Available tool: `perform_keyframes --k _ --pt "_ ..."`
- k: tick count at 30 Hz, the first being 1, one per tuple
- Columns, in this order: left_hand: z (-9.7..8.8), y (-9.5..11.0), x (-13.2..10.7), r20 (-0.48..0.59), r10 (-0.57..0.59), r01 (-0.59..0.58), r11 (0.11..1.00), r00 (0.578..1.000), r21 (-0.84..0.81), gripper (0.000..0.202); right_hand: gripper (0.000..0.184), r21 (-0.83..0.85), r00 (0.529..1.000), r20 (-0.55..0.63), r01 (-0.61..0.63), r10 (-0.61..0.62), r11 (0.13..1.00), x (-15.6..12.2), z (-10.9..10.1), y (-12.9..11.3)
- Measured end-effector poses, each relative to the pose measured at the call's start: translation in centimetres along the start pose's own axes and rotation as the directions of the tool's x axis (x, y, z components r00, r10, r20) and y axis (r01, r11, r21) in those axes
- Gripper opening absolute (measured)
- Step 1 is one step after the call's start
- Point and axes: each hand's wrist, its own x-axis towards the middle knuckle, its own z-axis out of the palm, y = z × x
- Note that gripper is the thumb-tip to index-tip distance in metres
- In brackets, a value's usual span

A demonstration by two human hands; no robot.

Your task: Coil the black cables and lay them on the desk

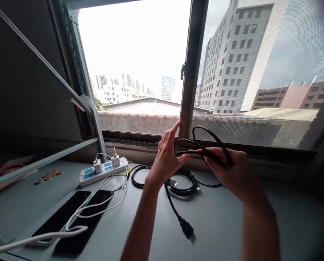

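Observation:
A black HDMI cable (205, 148) is held in loops between my two hands above the table. My left hand (167, 156) has it across the palm side, thumb pointing right and index finger stretched upward. From below this hand one end hangs down, its plug (187, 228) carrying what looks like a clear cap. My right hand (229, 168) grips the gathered loops, with one loop standing up above the fingers. Behind and below my hands, coiled black cables (182, 190) with small plugs lie on the table, partly hidden by my left wrist.
On the left, a white power strip (104, 172) bears two chargers with white cords. Two dark phones (82, 221) lie in front of it, white cables across them. A metal rack frame (88, 105) rises at the left. Behind the table (218, 224) is a window (140, 83).

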Motion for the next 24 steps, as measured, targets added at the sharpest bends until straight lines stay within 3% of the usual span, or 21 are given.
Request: perform_keyframes --k 4,7,10,13,16,20,22,24 --pt "2.3 -0.9 0.6 -0.062 -0.057 0.049 0.991 0.996 -0.126 0.048 0.021 -0.040 0.988 0.019 0.152 -0.152 0.988 -0.3 -0.2 -0.6" --pt "2.8 -0.5 0.6 -0.151 -0.135 0.105 0.975 0.979 -0.196 0.019 0.023 0.023 0.977 0.020 0.213 -0.213 0.977 -0.3 -0.3 -0.1" --pt "2.5 -0.5 0.5 -0.245 -0.269 0.205 0.945 0.932 -0.257 0.046 0.014 0.063 0.973 -0.064 0.226 -0.222 0.972 -0.3 -0.2 0.7" --pt "1.9 -1.4 0.4 -0.298 -0.357 0.278 0.920 0.885 -0.276 0.053 0.009 0.044 0.966 -0.210 0.166 -0.154 0.985 0.1 0.2 1.2" --pt "1.5 -2.0 0.5 -0.267 -0.438 0.346 0.878 0.858 -0.330 0.055 0.012 0.100 0.963 -0.269 0.024 0.004 0.995 0.7 1.3 1.4" --pt "1.6 -1.4 0.7 -0.266 -0.520 0.360 0.804 0.812 -0.474 0.056 0.024 0.142 0.966 -0.195 -0.144 0.170 0.979 1.8 2.9 1.6" --pt "1.7 -0.7 0.7 -0.330 -0.488 0.309 0.828 0.808 -0.467 0.058 0.023 0.177 0.963 -0.171 -0.177 0.207 0.968 2.0 3.1 1.8" --pt "1.8 0.0 0.6 -0.359 -0.451 0.272 0.851 0.817 -0.450 0.058 0.028 0.324 0.967 -0.084 -0.202 0.240 0.924 1.7 2.6 1.8"
